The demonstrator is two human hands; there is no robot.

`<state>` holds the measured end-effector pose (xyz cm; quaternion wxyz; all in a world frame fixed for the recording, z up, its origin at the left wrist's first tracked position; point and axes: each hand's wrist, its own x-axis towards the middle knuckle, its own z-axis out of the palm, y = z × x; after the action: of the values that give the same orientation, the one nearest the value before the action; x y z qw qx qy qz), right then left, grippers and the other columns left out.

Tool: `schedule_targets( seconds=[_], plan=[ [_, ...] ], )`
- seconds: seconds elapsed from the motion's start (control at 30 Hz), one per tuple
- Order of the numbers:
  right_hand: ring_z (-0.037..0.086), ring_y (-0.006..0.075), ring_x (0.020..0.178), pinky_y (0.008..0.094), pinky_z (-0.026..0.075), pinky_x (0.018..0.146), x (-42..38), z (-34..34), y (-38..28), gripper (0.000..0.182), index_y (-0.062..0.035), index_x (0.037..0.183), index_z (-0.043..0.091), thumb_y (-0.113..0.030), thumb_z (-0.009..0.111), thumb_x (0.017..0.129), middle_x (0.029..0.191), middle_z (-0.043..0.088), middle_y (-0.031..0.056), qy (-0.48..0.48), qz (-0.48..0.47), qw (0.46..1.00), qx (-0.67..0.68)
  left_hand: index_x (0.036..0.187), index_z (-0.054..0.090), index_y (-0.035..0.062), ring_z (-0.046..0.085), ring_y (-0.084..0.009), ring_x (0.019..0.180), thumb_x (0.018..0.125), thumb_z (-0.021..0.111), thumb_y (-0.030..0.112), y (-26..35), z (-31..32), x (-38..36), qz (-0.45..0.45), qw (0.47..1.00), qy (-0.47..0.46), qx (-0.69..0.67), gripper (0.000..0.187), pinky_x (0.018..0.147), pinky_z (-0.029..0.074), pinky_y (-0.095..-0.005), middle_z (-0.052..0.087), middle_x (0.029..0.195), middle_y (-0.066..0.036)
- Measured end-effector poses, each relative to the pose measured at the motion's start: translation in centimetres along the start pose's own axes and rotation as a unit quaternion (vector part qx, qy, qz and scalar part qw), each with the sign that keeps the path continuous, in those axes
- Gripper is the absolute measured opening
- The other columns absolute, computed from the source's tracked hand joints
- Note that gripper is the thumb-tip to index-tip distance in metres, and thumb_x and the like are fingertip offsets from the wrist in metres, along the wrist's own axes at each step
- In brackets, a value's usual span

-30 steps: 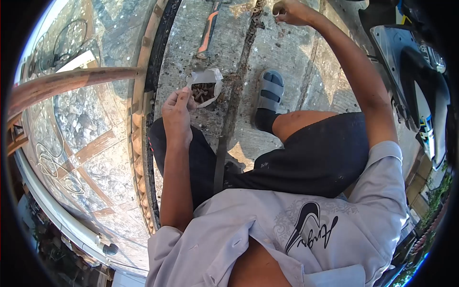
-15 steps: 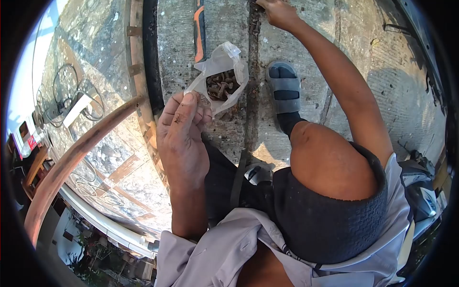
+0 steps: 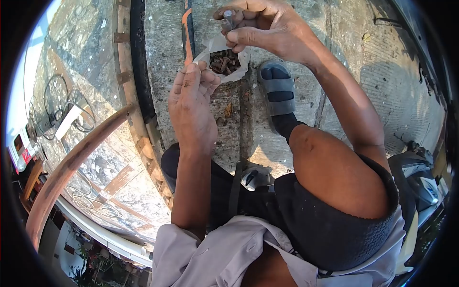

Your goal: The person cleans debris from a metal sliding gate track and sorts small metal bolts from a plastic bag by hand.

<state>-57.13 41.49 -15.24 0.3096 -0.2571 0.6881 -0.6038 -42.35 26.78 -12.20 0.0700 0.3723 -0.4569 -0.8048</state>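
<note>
My left hand (image 3: 193, 95) pinches the rim of a clear plastic bag (image 3: 241, 67), holding its mouth open. Inside the bag lie several rusty brown metal pieces (image 3: 224, 62) that look like bolts. Above the bag's far edge, my right hand (image 3: 267, 28) is closed on a greyish bolt-like piece (image 3: 228, 20), its round end facing up. An orange and black tool handle (image 3: 187, 36) lies on the concrete just beyond the bag.
A sandalled foot (image 3: 278, 88) rests on the concrete floor (image 3: 306, 71). At the left, a curved brown pipe (image 3: 79, 165) meets a rusty frame edge (image 3: 125, 62). Cables (image 3: 60, 112) lie farther left. Part of a motorcycle (image 3: 423, 186) shows at the right.
My right hand has come from the top edge to above the bag, with the bolt-like piece in it. My left hand and the bag have shifted slightly up in view.
</note>
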Motion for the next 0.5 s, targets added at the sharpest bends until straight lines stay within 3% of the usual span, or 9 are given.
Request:
schedule_targets(
  seconds=[0.07, 0.17, 0.27, 0.37, 0.47, 0.5],
  plan=[
    [0.067, 0.0239, 0.083, 0.039, 0.056, 0.081, -0.3, 2.3, -0.8, 0.028, -0.0074, 0.113, 0.064, -0.015, 0.064, 0.085, 0.098, 0.069, 0.0118, -0.052, 0.018, 0.998, 0.027, 0.108, 0.059, 0.0003, 0.059, -0.0138, 0.083, 0.101, 0.051, 0.024, -0.3, -0.5, 0.1, 0.003, 1.0, 0.006, -0.012, 0.026, 0.084, 0.047, -0.0303, 0.06, 0.084, -0.003],
    [0.067, 0.018, 0.084, 0.0373, 0.054, 0.076, -0.3, 3.6, 1.7, 0.027, -0.0058, 0.109, 0.063, -0.016, 0.063, 0.084, 0.09, 0.069, 0.0113, -0.036, -0.022, 0.979, -0.198, 0.109, 0.058, 0.0, 0.058, -0.0146, 0.085, 0.102, 0.048, 0.027, -0.7, -0.4, 0.2, 0.006, 1.0, 0.013, -0.01, 0.029, 0.084, 0.046, -0.0307, 0.06, 0.084, -0.003],
    [0.066, 0.0159, 0.082, 0.0351, 0.053, 0.074, -0.6, 3.4, 1.2, 0.029, -0.004, 0.108, 0.063, -0.019, 0.066, 0.084, 0.089, 0.068, 0.012, -0.042, -0.016, 0.975, -0.218, 0.11, 0.057, -0.0002, 0.058, -0.0146, 0.084, 0.103, 0.046, 0.027, -0.7, -0.1, 0.1, 0.006, 1.0, 0.018, 0.001, 0.03, 0.083, 0.046, -0.0305, 0.06, 0.084, -0.003],
    [0.067, 0.0212, 0.082, 0.036, 0.053, 0.075, -0.6, 2.8, -1.2, 0.029, -0.0025, 0.108, 0.063, -0.015, 0.065, 0.081, 0.09, 0.068, 0.0152, -0.038, 0.0, 0.994, -0.099, 0.11, 0.057, -0.0003, 0.058, -0.0146, 0.083, 0.103, 0.046, 0.027, -0.6, -0.3, 0.3, 0.006, 1.0, 0.015, -0.002, 0.03, 0.082, 0.046, -0.0303, 0.06, 0.084, -0.002],
    [0.067, 0.0251, 0.084, 0.0366, 0.053, 0.075, -0.5, 4.5, 1.8, 0.031, -0.0014, 0.108, 0.062, -0.012, 0.064, 0.079, 0.093, 0.067, 0.0179, -0.056, 0.004, 0.998, -0.038, 0.11, 0.057, -0.0004, 0.059, -0.0146, 0.083, 0.103, 0.046, 0.027, -0.7, -0.2, 0.3, 0.009, 1.0, -0.007, -0.008, 0.031, 0.083, 0.046, -0.0302, 0.06, 0.084, -0.002],
    [0.067, 0.026, 0.086, 0.0368, 0.053, 0.076, -0.5, 4.4, 2.1, 0.031, -0.0019, 0.109, 0.062, -0.012, 0.064, 0.079, 0.095, 0.067, 0.0178, -0.063, 0.018, 0.993, -0.103, 0.11, 0.057, -0.0004, 0.059, -0.0146, 0.083, 0.103, 0.046, 0.027, -0.8, -0.2, 0.2, 0.01, 1.0, -0.015, -0.01, 0.031, 0.083, 0.046, -0.0302, 0.06, 0.084, -0.002]
  ],
)
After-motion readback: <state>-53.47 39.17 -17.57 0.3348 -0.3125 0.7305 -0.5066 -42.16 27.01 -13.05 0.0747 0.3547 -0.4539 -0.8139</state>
